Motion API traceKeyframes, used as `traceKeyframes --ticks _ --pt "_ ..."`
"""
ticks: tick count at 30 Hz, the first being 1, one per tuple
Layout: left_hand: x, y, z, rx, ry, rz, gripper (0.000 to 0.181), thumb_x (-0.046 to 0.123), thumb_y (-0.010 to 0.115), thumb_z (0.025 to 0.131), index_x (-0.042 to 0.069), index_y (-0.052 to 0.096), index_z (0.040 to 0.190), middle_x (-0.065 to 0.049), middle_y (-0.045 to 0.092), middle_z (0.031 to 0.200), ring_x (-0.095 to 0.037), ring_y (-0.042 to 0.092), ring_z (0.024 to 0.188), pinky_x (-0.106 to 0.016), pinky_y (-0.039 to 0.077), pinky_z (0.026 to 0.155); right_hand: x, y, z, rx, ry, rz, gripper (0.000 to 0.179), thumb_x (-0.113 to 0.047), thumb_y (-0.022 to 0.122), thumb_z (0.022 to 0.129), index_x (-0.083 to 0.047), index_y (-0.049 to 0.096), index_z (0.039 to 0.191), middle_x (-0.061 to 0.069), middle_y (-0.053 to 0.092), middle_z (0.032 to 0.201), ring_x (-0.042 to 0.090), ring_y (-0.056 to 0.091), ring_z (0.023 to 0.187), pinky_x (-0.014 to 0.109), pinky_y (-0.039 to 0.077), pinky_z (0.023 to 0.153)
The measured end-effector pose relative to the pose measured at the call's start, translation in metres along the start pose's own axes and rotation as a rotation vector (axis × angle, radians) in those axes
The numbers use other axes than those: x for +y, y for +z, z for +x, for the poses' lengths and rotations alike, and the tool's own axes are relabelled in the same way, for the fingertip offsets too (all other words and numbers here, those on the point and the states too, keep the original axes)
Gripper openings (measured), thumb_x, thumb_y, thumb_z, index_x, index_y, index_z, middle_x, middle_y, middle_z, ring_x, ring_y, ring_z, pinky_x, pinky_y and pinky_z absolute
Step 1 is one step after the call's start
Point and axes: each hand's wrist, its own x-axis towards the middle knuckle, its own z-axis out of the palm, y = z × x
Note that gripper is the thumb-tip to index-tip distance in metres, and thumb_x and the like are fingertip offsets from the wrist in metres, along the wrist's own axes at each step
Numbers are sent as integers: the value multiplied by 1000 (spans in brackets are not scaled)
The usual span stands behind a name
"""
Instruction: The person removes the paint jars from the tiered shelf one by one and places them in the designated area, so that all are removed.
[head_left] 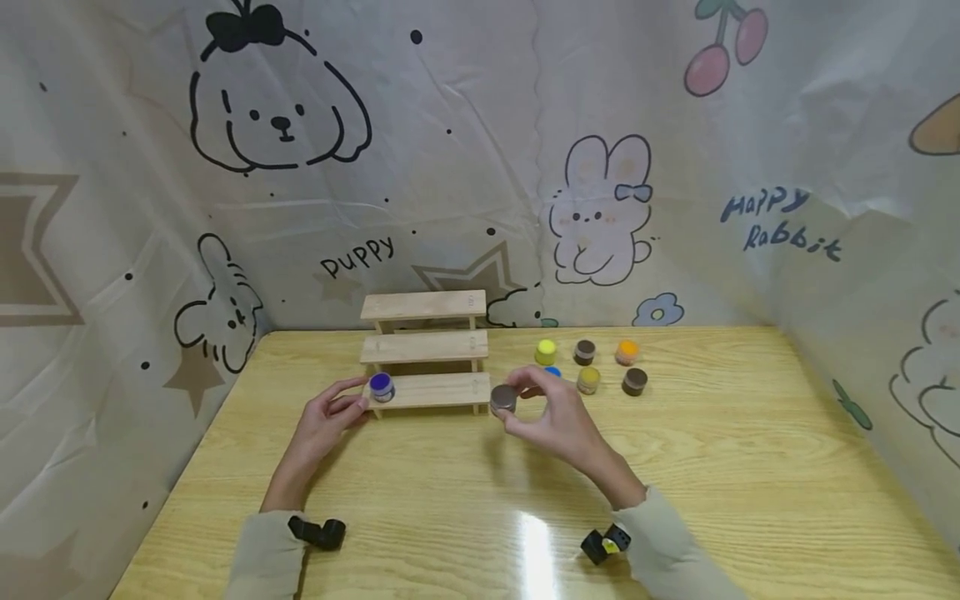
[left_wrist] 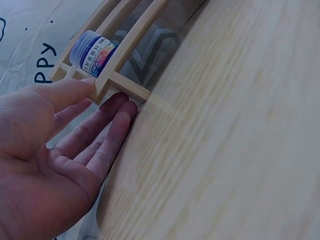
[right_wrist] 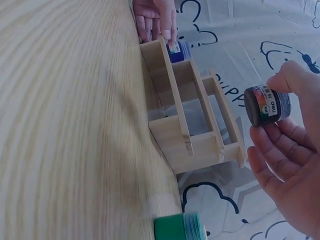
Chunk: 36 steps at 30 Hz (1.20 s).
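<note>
A three-tiered wooden display stand (head_left: 427, 392) stands on the table. On the left end of its lowest tier sits a purple-blue paint jar (head_left: 382, 386), its printed label showing in the left wrist view (left_wrist: 95, 54). My left hand (head_left: 326, 422) touches that tier's left end, thumb at the plank's corner and loosely extended fingers by the leg. With thumb and fingertips, my right hand (head_left: 558, 417) pinches a dark brown paint jar (head_left: 503, 398) just off the lowest tier's right end. Its label faces the right wrist camera (right_wrist: 267, 105).
Right of the stand are a yellow-green jar (head_left: 546, 351), an orange jar (head_left: 627, 352), a mustard jar (head_left: 588, 380) and two dark jars (head_left: 634, 382). A blue-topped jar (head_left: 552, 372) is partly behind my right hand. A green jar (right_wrist: 170, 227) shows low in the right wrist view.
</note>
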Motion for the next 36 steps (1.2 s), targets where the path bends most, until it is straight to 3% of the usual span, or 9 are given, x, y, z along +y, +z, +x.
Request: traceKeyframes --ticks 3,10,18,36 --pt "1 0 1 0 -4 11 45 8 62 104 -2 52 147 -29 66 124 -16 73 99 -31 60 92 0 -6 -3 -3 -10 -30 35 -11 85 79 -12 68 111 -4 71 102 13 66 94 33 60 84" --pt "0 1 3 -9 1 -6 45 7 62 104 -1 52 147 -29 66 124 -16 73 98 -31 60 91 4 -15 -10 18 1 -23 35 -9 85 77 -12 68 108 -3 71 101 15 69 93 45 63 82" --pt "2 1 2 -15 11 -8 45 8 62 104 -1 51 147 -30 65 124 -17 73 99 -31 60 91 16 -28 -21 38 -11 -25 33 -4 83 77 -11 69 106 -2 71 100 15 68 88 47 64 75" --pt "1 -1 0 -1 -10 8 45 8 63 104 -1 52 146 -27 67 122 -16 73 99 -31 60 92 40 -62 -38 85 76 -55 38 6 84 79 -4 70 113 5 71 107 21 68 97 45 63 83"
